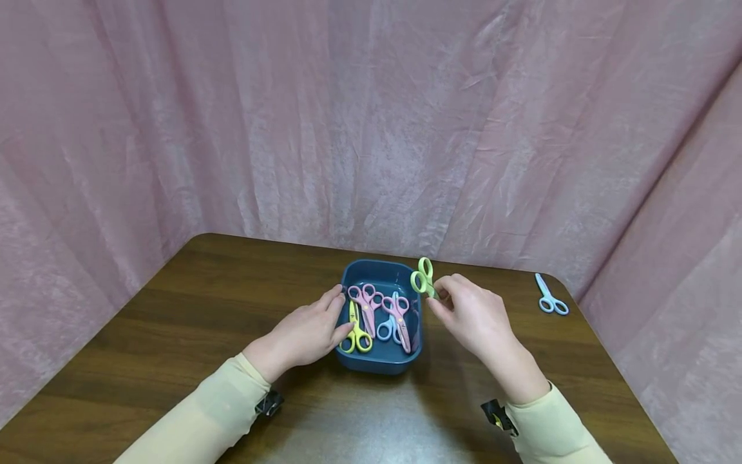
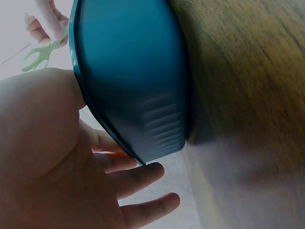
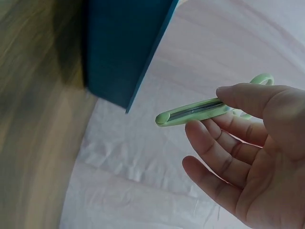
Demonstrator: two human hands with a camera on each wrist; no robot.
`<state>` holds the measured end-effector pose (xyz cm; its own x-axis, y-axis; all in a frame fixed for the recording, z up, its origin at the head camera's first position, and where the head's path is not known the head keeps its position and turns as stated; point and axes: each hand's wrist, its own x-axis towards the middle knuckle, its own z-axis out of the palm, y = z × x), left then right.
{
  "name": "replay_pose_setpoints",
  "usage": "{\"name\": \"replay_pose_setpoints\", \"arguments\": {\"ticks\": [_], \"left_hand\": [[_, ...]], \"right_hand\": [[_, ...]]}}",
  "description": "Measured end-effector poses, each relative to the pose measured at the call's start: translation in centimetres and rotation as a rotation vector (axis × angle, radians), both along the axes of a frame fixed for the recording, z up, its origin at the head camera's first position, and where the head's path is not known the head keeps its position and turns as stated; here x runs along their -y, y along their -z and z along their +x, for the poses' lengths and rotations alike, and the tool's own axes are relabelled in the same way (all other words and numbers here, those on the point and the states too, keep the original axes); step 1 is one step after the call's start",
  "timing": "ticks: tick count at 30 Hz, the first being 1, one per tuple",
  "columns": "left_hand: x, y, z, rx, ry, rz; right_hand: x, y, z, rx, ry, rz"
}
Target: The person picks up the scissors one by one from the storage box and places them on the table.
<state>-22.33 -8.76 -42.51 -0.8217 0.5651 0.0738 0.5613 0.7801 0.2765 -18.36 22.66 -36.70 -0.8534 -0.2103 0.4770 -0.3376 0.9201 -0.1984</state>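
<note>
A blue bin (image 1: 377, 366) holds several scissors: yellow scissors (image 1: 355, 335) at its left, pink scissors (image 1: 401, 322) and light blue scissors (image 1: 385, 330) to the right, and more pink ones near the middle. My left hand (image 1: 307, 328) rests on the bin's left rim, thumb over the inside, fingers extended; the left wrist view shows the fingers at the rim (image 2: 102, 125). Just off the bin's right edge, my right hand (image 1: 475, 316) pinches light green scissors (image 1: 425, 278) by the blade part, handles up. In the right wrist view their blades (image 3: 190, 113) are together.
Another pair of light blue scissors (image 1: 551, 300) lies on the brown wooden table (image 1: 232, 290) near its back right corner. Pink curtains (image 1: 371, 129) hang behind the table and at its sides.
</note>
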Motion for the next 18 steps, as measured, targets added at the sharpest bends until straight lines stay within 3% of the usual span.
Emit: {"name": "replay_pose_setpoints", "arguments": {"ticks": [18], "left_hand": [[0.1, 0.1, 0.0, 0.000, -0.004, 0.001]], "right_hand": [[-2.6, 1.0, 0.7, 0.015, 0.014, 0.040]]}}
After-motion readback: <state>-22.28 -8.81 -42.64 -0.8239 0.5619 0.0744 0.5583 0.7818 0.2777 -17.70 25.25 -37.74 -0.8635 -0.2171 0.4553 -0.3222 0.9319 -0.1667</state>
